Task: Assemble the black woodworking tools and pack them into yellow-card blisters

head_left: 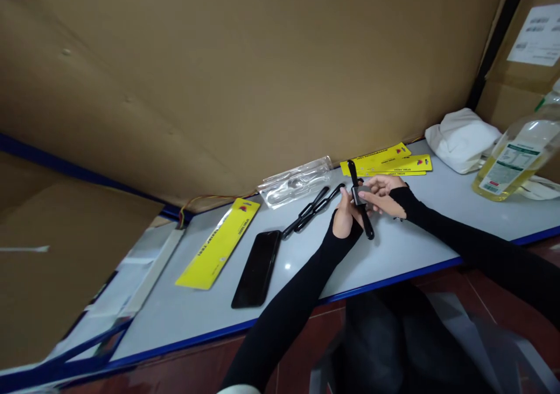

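Observation:
A black spokeshave (368,225) with two slim handles is held above the table, its length running steeply across the view. My left hand (345,219) is closed around its middle from the left, thumb raised beside it. My right hand (387,195) meets it from the right, fingers closed against a flat grey piece (361,194) at the tool's centre. Whether that piece is part of the tool I cannot tell. Left of my hands, black tools with looped handles (311,209) lie crossed on the table.
A black phone (257,269) and a yellow card (219,244) lie at left on the grey table (301,274). Behind are clear plastic packaging (297,181) and several yellow cards (394,161). A bottle of yellow liquid (510,163) and a white bag (461,140) stand at right.

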`<state>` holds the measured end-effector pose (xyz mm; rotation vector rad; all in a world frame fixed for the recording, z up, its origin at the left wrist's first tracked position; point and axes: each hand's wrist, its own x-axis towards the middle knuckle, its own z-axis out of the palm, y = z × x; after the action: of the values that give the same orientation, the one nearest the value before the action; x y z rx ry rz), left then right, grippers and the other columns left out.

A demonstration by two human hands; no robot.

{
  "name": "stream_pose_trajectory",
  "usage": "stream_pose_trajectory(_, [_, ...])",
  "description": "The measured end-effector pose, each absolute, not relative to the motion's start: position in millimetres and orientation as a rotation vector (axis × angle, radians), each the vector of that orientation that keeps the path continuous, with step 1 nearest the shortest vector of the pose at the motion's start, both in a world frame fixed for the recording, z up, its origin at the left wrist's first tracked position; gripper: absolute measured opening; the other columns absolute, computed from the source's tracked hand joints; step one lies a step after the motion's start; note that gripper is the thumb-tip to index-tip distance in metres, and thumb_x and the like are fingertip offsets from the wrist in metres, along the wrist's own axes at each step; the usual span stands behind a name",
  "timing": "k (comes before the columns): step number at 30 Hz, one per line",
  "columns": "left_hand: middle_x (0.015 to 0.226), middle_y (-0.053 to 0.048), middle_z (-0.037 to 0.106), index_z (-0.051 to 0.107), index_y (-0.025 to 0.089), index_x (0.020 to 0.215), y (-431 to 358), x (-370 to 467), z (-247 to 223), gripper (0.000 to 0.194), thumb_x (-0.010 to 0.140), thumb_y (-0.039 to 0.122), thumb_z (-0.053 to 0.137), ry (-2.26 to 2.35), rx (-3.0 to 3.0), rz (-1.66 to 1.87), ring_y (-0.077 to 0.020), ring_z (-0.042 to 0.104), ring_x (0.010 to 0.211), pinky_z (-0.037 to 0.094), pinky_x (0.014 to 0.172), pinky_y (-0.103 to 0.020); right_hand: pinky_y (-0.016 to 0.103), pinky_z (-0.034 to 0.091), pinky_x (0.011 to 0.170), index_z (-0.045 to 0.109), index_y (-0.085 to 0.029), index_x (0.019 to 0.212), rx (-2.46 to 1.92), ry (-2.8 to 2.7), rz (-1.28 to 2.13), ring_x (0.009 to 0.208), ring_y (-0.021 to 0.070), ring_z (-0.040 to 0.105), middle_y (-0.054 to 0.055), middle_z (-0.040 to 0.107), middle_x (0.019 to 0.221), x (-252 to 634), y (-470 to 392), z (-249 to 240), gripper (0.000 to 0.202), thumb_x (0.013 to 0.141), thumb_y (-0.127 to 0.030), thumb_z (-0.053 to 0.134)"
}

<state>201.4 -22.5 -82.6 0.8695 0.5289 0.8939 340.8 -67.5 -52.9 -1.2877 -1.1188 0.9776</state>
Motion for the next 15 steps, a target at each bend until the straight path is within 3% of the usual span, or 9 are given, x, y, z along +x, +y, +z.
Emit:
stream_pose_trajectory(2, [0.092,-0.010,0.073,0.071,0.017,0.108,-24,201,-81,0.061,0.078,0.068,0.083,0.525,0.888,0.911,-0.0248,0.072,0.085,0.057,0.070,-0.035,0.024,0.050,0.042,0.070,-0.021,0.094,-1.369,-1.191,0.834,0.054,0.0128,0.061,0.003,0.071,0.078,341,-66,-58,0.041,0.074,-0.051,0.089])
stream_pose_trajectory(6, [0.101,-0.005,0.076,0.075,0.019,0.105,-26,197,-77,0.053,0.063,0.040,0.100,0.499,0.929,0.959,-0.0163,0.069,0.082,0.052,0.068,-0.025,0.023,0.049,0.042,0.076,-0.021,0.098,-1.435,-1.298,0.756,0.057,0.0124,0.057,0.004,0.072,0.081,349,-65,-61,0.029,0.081,-0.044,0.080])
stream_pose_trajectory(11, [0.103,-0.004,0.076,0.076,0.020,0.119,-29,197,-75,0.055,0.070,0.037,0.095,0.550,0.961,1.030,-0.0160,0.070,0.084,0.054,0.074,-0.027,0.023,0.051,0.036,0.065,-0.021,0.091,-1.327,-1.203,0.892,0.071,0.0184,0.067,0.008,0.071,0.093,355,-68,-51,0.040,0.073,-0.051,0.085])
stream_pose_trajectory(15, [0.098,-0.003,0.076,0.075,0.021,0.129,-31,197,-75,0.065,0.070,0.037,0.097,0.559,0.920,1.067,-0.0164,0.071,0.085,0.057,0.083,-0.030,0.024,0.053,0.035,0.059,-0.021,0.087,-1.278,-1.127,1.003,0.063,0.0175,0.068,0.005,0.069,0.082,353,-71,-43,0.050,0.068,-0.055,0.090])
